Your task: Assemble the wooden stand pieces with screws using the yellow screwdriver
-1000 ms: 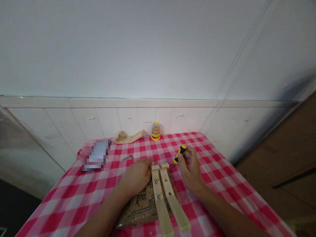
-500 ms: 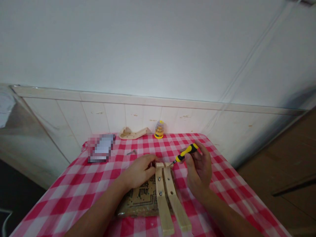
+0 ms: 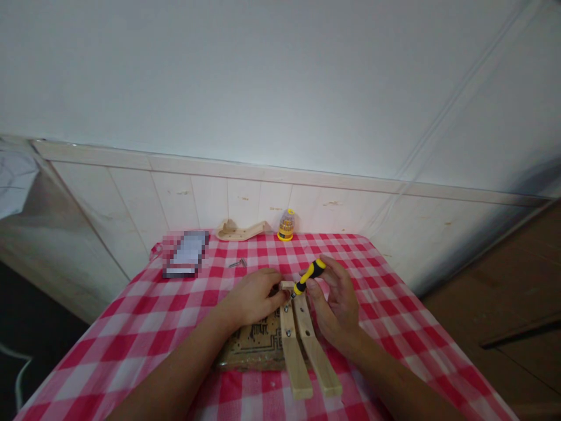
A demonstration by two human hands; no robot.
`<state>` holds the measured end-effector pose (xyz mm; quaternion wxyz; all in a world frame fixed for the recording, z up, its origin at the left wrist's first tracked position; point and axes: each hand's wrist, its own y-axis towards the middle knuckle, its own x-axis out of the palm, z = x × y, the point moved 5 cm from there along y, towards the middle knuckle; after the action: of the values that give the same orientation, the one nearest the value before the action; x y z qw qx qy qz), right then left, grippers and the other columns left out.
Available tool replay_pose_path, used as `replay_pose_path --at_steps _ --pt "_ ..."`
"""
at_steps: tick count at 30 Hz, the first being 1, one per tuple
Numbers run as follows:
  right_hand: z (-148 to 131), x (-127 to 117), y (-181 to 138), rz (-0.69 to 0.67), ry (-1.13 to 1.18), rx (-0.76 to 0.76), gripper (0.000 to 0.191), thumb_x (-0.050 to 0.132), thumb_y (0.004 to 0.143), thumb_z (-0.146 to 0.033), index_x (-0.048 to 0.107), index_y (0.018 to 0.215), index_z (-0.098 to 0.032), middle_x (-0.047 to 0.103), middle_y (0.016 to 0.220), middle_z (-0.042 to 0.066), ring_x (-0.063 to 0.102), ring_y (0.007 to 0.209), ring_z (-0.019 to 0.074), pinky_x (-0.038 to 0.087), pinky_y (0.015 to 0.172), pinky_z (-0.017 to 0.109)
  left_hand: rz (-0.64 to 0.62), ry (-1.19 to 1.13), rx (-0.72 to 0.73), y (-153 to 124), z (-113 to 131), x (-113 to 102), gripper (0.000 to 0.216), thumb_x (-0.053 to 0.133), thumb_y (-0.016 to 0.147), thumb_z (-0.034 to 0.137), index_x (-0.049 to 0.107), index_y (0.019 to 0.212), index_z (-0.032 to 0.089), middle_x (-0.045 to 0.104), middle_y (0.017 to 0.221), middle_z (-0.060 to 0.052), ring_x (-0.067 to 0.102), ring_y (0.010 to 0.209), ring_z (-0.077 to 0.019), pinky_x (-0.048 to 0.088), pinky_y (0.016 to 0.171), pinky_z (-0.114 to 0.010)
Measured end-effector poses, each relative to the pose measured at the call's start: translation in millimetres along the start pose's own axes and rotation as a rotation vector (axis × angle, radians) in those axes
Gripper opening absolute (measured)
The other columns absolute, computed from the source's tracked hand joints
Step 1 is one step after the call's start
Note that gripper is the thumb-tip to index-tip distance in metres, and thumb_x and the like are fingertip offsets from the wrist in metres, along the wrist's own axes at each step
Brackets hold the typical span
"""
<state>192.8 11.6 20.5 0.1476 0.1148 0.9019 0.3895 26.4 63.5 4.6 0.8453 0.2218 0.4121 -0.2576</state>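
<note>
Two pale wooden slats (image 3: 302,351) with screws in them lie side by side over a patterned board (image 3: 254,345) on the red checked tablecloth (image 3: 385,316). My right hand (image 3: 335,307) is closed round a small yellow and black screwdriver (image 3: 308,276), its tip pointing down at the far end of the slats. My left hand (image 3: 254,298) rests curled on the board, its fingertips pinched against the left slat's far end; what they hold, if anything, is hidden.
A loose screw (image 3: 238,263) lies on the cloth beyond my left hand. At the table's back edge sit a curved wooden piece (image 3: 241,230), a yellow bit holder (image 3: 286,225) and a blurred flat object (image 3: 184,254). A panelled wall stands behind.
My right hand has swung the screwdriver leftward and brought its tip down onto the far end of the slats. The left hand stays at the slat's end. The view has shifted slightly.
</note>
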Motion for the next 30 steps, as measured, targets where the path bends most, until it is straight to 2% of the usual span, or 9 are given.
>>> replay_pose_path --at_steps 5,11,18,23,27,30 --pt "1 3 -1 -0.046 -0.014 0.003 0.041 0.064 0.099 -0.024 0.054 0.139 -0.030 0.072 0.120 0.009 0.077 0.101 0.0209 0.067 0.084 0.035 0.000 0.005 0.007 -1 2 -1 0.019 0.052 0.092 0.029 0.067 0.089 0.019 0.070 0.091 -0.006 0.064 0.084 -0.0210 0.043 0.072 -0.029" --pt "-4 3 2 -0.077 -0.038 -0.048 0.042 0.064 0.099 -0.024 0.054 0.139 -0.031 0.071 0.122 0.008 0.076 0.103 0.0210 0.066 0.089 0.037 0.003 0.027 0.010 -2 4 -3 0.020 0.051 0.093 0.029 0.068 0.090 0.019 0.070 0.091 -0.006 0.064 0.082 -0.0204 0.043 0.070 -0.029" --pt "-7 4 3 -0.120 -0.033 -0.052 0.042 0.062 0.100 -0.024 0.054 0.141 -0.030 0.070 0.126 0.009 0.075 0.107 0.0220 0.064 0.094 0.039 -0.010 0.066 0.018 -1 1 0 0.025 0.049 0.095 0.031 0.070 0.096 0.018 0.072 0.096 -0.008 0.066 0.087 -0.0224 0.048 0.076 -0.032" --pt "-10 4 7 -0.209 -0.030 -0.014 0.044 0.060 0.100 -0.024 0.054 0.143 -0.031 0.070 0.128 0.009 0.071 0.116 0.0238 0.059 0.101 0.043 -0.031 0.087 0.028 -1 4 -1 0.027 0.048 0.096 0.030 0.071 0.103 0.019 0.074 0.106 -0.010 0.068 0.098 -0.0248 0.051 0.087 -0.034" --pt "-12 6 10 -0.268 0.010 0.032 0.048 0.062 0.098 -0.024 0.054 0.145 -0.032 0.070 0.128 0.008 0.070 0.114 0.0229 0.059 0.097 0.039 -0.043 0.115 0.027 0 6 -1 0.027 0.048 0.096 0.031 0.071 0.105 0.019 0.074 0.104 -0.010 0.068 0.097 -0.0251 0.051 0.087 -0.033" --pt "-17 7 13 -0.272 0.005 -0.014 0.045 0.065 0.096 -0.022 0.060 0.139 -0.034 0.070 0.125 0.006 0.070 0.111 0.0219 0.059 0.094 0.037 -0.033 0.140 0.015 0 6 -1 0.028 0.048 0.097 0.033 0.071 0.101 0.018 0.074 0.102 -0.011 0.069 0.094 -0.0253 0.051 0.082 -0.033"
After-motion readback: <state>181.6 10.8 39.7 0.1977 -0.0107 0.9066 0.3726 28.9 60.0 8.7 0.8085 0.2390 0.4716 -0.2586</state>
